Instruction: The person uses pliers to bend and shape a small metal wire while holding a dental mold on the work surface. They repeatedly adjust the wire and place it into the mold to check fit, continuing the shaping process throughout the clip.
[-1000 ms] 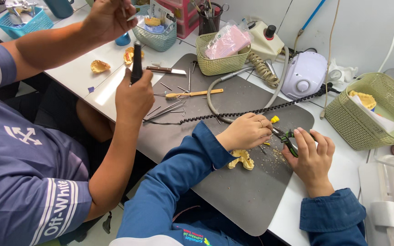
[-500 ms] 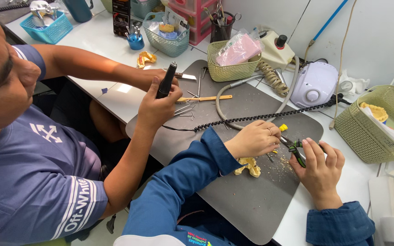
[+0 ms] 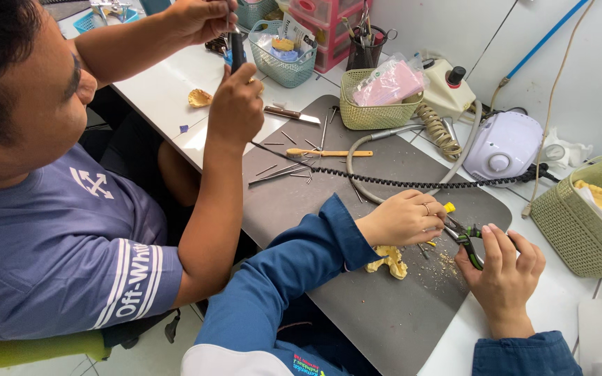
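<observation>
A dark grey mat [image 3: 384,320] is spread over the white worktop [image 3: 168,83]. A black coiled cord [image 3: 412,182] is stretched across it, near a wooden-handled tool [image 3: 329,152] and scattered metal pins [image 3: 283,170]. A pink bag [image 3: 391,82] is kept in a green basket [image 3: 374,111], beside a white motor unit [image 3: 503,146].

Blue long sleeves cover both arms; the left hand [image 3: 402,219] wears a ring.

On the mat [image 3: 384,327], a plaster cast [image 3: 387,260] lies below the hands, left of the pliers [image 3: 465,235].
</observation>
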